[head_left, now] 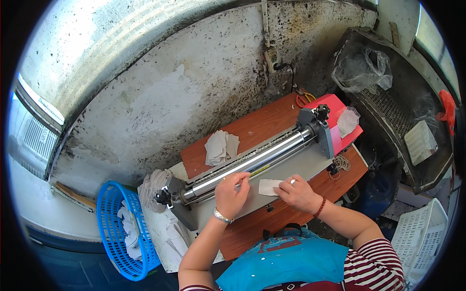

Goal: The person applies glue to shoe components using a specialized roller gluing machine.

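Note:
A roller machine with a long shiny steel roller [252,161] stands slantwise on a brown wooden table. Just in front of the roller, my left hand [232,195] has its thumb and fingertips pinched together; what they hold, if anything, is too small to make out. My right hand [300,195] grips the right end of a small off-white rectangular piece [267,187], thin like paper or cloth, above the machine's grey metal plate [286,167]. Behind the roller, a loose stack of similar off-white pieces [221,148] lies on the tabletop.
A blue plastic basket [109,228] with white pieces stands at the left, beside more pieces [177,235] and a bundle of pale cord [153,189]. The machine's red housing [335,116] carries a clear plastic bag [348,121]. A dark metal trough [388,121] and white crate [420,237] are at right.

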